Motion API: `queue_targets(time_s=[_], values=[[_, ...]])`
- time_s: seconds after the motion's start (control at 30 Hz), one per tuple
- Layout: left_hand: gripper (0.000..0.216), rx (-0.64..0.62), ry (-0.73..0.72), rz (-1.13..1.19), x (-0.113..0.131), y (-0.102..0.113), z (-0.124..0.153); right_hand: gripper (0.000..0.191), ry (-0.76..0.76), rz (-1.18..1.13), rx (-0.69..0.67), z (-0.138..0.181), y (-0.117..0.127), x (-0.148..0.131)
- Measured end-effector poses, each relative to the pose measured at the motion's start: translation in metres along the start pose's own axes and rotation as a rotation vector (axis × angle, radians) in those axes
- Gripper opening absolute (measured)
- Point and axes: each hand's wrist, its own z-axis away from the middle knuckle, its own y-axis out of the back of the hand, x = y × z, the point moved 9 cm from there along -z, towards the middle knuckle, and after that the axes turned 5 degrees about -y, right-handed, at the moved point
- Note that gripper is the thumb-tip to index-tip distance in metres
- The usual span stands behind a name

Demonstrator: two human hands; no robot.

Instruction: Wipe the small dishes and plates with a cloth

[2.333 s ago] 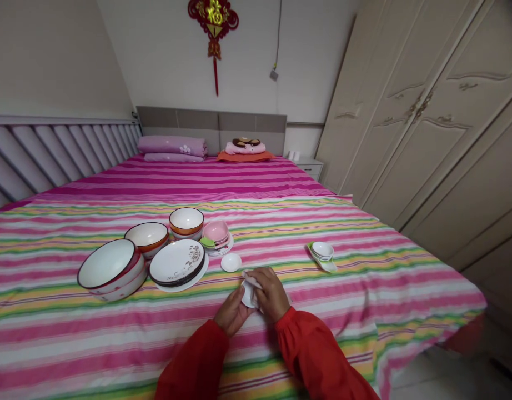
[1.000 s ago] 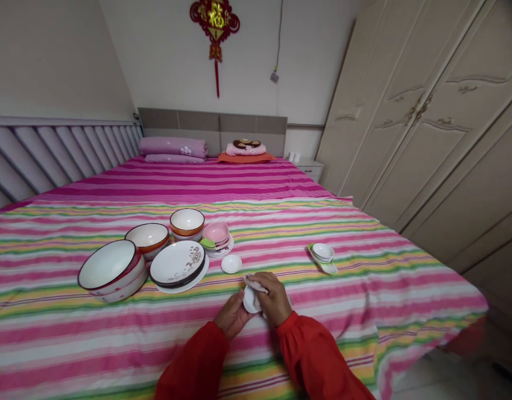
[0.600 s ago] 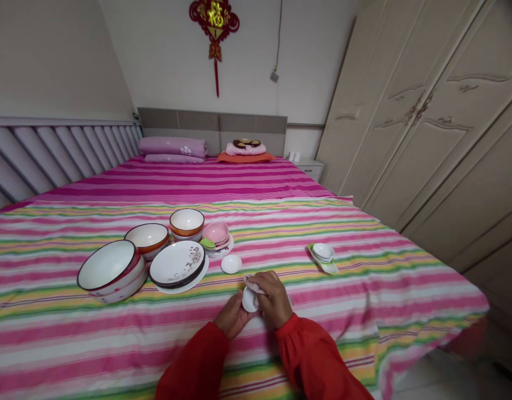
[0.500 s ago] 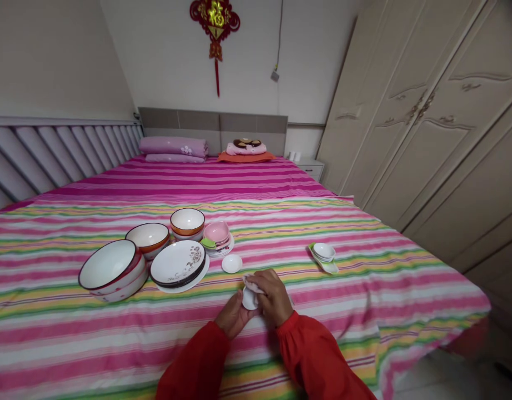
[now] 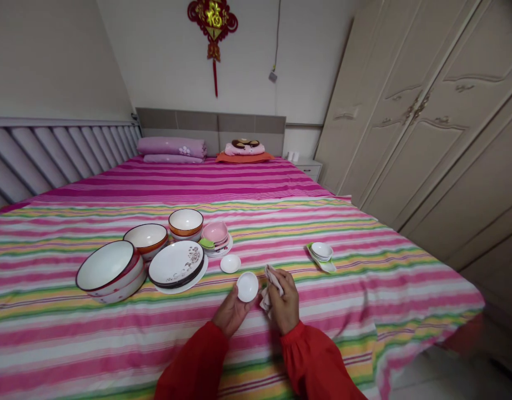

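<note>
My left hand holds a small white dish tilted up, its inside facing me. My right hand is closed on a crumpled white cloth just right of the dish, no longer touching it. Both hands hover low over the striped bedspread. A second small white dish lies on the bed just beyond my left hand.
On the left stand a large red-rimmed bowl, stacked plates, two orange-banded bowls, and a pink bowl on a saucer. Small white dishes on a green leaf-shaped tray sit to the right. A wardrobe lines the right side.
My right hand has pulled the cloth off the dish and moved right. The left hand has turned the dish so its inside shows.
</note>
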Motion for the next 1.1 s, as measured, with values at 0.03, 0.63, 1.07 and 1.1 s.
queue_targets(time_s=[0.03, 0.63, 1.07, 1.1], values=[[0.047, -0.004, -0.010, 0.001, 0.001, -0.001, -0.001, 0.038, 0.038, 0.024, -0.033, 0.001, -0.005, -0.006], [0.046, 0.030, -0.024, 0.014, 0.000, -0.009, 0.000, 0.029, 0.495, 0.538, -0.334, 0.024, -0.047, -0.043], [0.051, 0.026, 0.041, 0.008, -0.005, -0.008, 0.002, 0.044, 0.427, 0.518, -0.375, 0.049, -0.064, -0.029], [0.052, 0.031, 0.036, 0.004, -0.004, -0.009, 0.003, 0.042, 0.440, 0.500, -0.366, 0.049, -0.063, -0.032]])
